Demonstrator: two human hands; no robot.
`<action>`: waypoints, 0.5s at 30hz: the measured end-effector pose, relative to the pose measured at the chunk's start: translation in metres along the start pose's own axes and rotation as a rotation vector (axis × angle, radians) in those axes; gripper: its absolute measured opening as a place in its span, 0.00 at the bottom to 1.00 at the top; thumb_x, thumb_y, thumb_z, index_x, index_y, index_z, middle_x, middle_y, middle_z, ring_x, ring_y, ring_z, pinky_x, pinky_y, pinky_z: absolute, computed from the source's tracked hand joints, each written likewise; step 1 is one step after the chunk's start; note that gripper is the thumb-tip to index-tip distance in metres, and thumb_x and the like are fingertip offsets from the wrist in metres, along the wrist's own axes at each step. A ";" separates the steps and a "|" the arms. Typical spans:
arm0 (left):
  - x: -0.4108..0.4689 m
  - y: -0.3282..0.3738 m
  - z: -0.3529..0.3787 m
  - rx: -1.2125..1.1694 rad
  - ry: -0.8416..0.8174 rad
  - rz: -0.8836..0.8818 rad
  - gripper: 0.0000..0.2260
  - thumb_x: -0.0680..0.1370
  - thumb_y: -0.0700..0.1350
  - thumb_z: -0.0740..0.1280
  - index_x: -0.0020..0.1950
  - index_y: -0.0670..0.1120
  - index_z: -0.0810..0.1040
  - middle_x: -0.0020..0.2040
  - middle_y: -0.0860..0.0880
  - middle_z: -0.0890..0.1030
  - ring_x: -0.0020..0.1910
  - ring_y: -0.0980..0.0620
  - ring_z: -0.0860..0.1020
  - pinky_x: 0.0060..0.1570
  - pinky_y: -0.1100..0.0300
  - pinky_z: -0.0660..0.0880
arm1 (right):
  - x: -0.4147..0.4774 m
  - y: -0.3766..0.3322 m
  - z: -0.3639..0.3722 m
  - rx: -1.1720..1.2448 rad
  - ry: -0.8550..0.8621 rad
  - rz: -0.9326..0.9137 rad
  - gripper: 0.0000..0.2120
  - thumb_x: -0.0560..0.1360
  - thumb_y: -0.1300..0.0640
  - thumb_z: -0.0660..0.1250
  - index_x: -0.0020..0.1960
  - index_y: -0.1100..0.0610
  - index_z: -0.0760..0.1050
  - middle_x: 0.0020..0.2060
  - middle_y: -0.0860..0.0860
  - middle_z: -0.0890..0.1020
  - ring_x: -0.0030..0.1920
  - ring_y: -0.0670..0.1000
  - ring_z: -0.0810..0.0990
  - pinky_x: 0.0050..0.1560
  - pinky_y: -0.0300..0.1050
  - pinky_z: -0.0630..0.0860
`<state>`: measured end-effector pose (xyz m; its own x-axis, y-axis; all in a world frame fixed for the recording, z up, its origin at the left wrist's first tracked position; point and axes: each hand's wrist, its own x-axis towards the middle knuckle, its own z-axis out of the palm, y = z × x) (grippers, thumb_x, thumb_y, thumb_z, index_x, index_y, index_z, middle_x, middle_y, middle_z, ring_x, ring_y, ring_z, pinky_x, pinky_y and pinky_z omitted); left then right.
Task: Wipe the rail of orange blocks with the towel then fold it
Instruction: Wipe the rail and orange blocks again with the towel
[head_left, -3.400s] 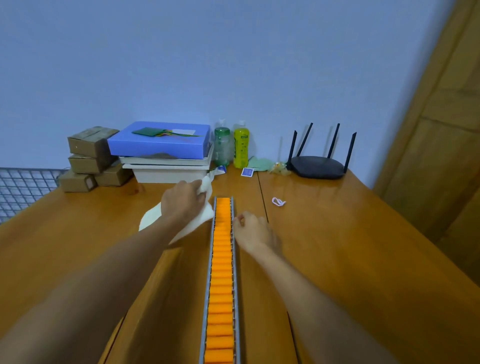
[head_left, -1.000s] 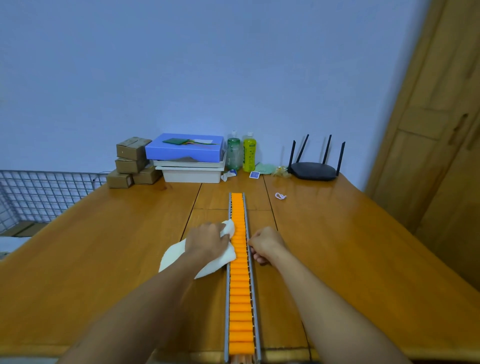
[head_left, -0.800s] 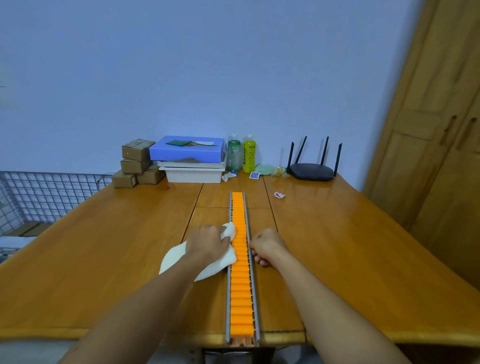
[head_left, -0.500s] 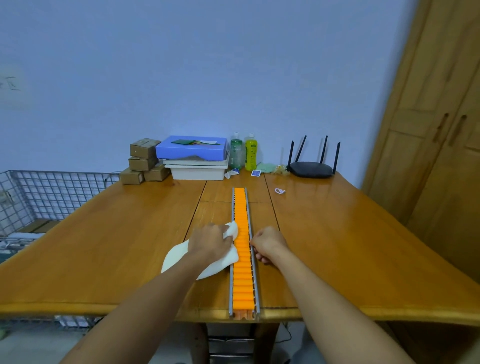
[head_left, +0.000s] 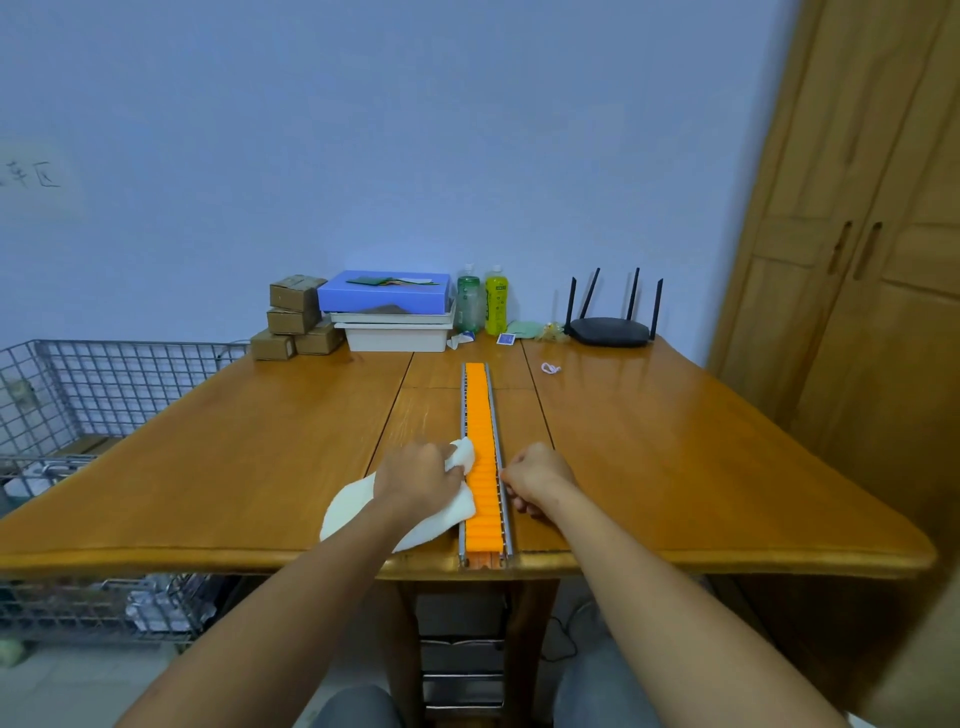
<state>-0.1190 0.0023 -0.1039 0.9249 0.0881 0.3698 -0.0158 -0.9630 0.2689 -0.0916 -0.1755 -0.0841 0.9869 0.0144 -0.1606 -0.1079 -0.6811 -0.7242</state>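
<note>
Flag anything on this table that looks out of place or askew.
Little stands out. The rail of orange blocks lies straight, its near end at the table edge. A small white loop lies loose beside the rail's far end. The towel is bunched under the left hand.

White towel (head_left: 447, 512) against orange-block rail (head_left: 480, 415)
</note>
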 end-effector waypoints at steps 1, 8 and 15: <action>-0.005 0.001 -0.002 0.013 0.000 -0.002 0.21 0.81 0.57 0.63 0.73 0.52 0.76 0.58 0.50 0.84 0.50 0.52 0.80 0.44 0.60 0.76 | -0.005 0.000 0.001 -0.009 0.007 -0.004 0.09 0.80 0.53 0.66 0.44 0.56 0.80 0.32 0.52 0.83 0.28 0.49 0.78 0.32 0.42 0.77; -0.040 0.011 -0.016 0.029 0.003 0.013 0.21 0.81 0.57 0.63 0.72 0.52 0.77 0.55 0.50 0.84 0.48 0.52 0.80 0.43 0.58 0.76 | -0.037 0.010 0.005 -0.026 0.045 -0.026 0.10 0.80 0.52 0.65 0.43 0.55 0.80 0.31 0.51 0.83 0.28 0.49 0.78 0.34 0.43 0.78; -0.077 0.017 -0.025 -0.016 0.019 0.000 0.20 0.81 0.57 0.63 0.70 0.51 0.79 0.54 0.49 0.84 0.49 0.50 0.81 0.48 0.54 0.80 | -0.071 0.018 0.006 -0.021 0.045 -0.027 0.12 0.79 0.52 0.64 0.41 0.56 0.79 0.27 0.51 0.79 0.25 0.50 0.75 0.31 0.42 0.73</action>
<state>-0.1998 -0.0140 -0.1055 0.9177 0.0925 0.3864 -0.0225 -0.9588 0.2830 -0.1638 -0.1842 -0.0898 0.9939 0.0007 -0.1103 -0.0787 -0.6962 -0.7135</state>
